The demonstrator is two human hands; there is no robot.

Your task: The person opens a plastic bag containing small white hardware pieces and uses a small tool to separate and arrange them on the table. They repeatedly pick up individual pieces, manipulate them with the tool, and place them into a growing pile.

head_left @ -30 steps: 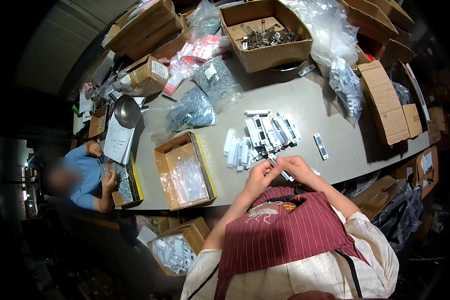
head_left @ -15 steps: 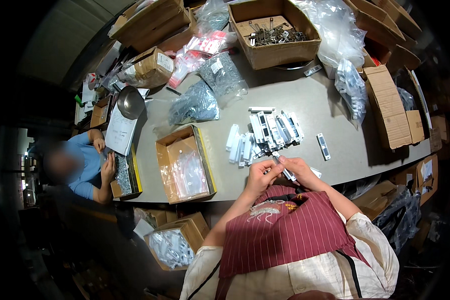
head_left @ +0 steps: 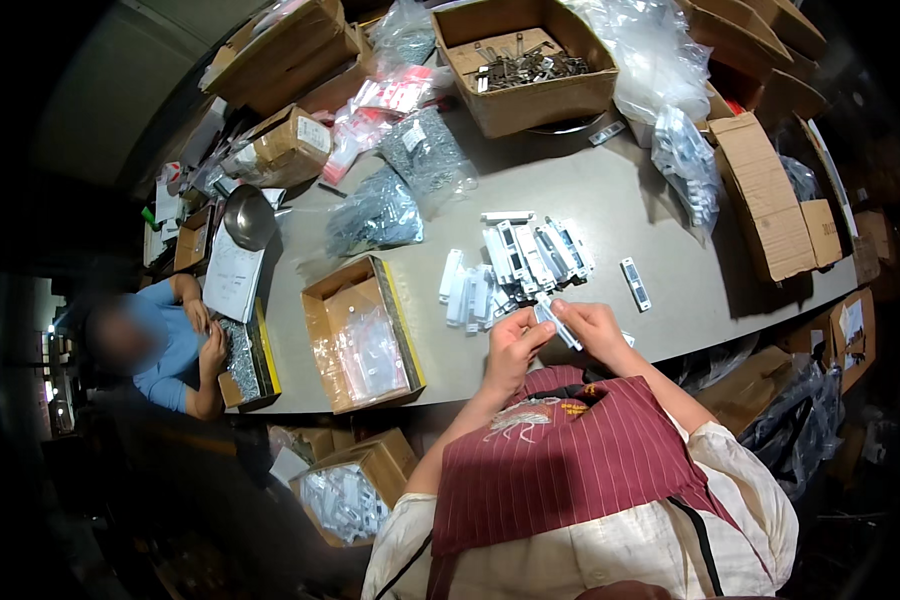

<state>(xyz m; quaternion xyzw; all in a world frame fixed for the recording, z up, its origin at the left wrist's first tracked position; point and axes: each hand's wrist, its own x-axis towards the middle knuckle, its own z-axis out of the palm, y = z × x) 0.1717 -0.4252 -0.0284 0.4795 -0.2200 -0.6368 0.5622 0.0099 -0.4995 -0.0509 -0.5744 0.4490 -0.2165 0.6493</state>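
Observation:
My left hand (head_left: pixel 513 348) and my right hand (head_left: pixel 594 330) meet at the table's front edge, fingers closed on one narrow white-and-grey hardware piece (head_left: pixel 560 327). It slants between them; its exact kind is too small to tell. Just beyond my hands lies a heap of similar long pieces (head_left: pixel 535 255), some with dark slots. Plainer pale strips (head_left: pixel 467 295) are gathered on the heap's left side. One single slotted piece (head_left: pixel 635 284) rests apart to the right. Part of another pale piece shows beside my right wrist.
Left stands an open carton (head_left: pixel 410 345) of clear bags. A carton (head_left: pixel 530 113) of metal parts is at the back, with bagged hardware (head_left: pixel 375 215) nearer. Cardboard boxes (head_left: pixel 765 200) line the right. A co-worker in a blue shirt (head_left: pixel 165 340) handles small parts at far left.
The view has shifted slightly, so the table's things sit a little further left. The held piece shows more fully between my hands, which still grip it.

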